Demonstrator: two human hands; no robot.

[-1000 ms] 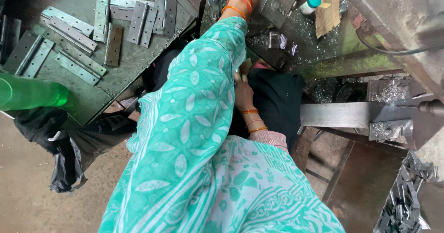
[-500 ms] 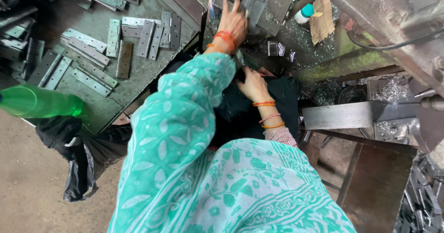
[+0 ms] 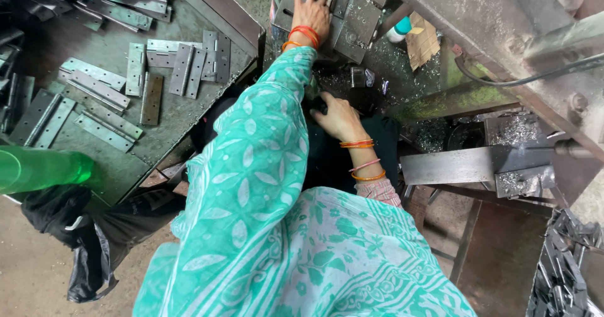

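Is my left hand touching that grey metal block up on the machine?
Touching. The head view shows the left hand lying flat on the grey metal block, with no gap.

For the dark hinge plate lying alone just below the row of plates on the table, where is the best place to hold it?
Pinch the dark hinge plate across its narrow width near the middle, coming from above. It lies flat and lengthwise, with bare table along both long edges, so fingers likely fit there; the row of plates crowds its top end.

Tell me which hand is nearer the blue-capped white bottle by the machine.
Left. The left hand lies flat on the machine's metal block, just left of the bottle. The right hand sits lower, near the lap, farther from it.
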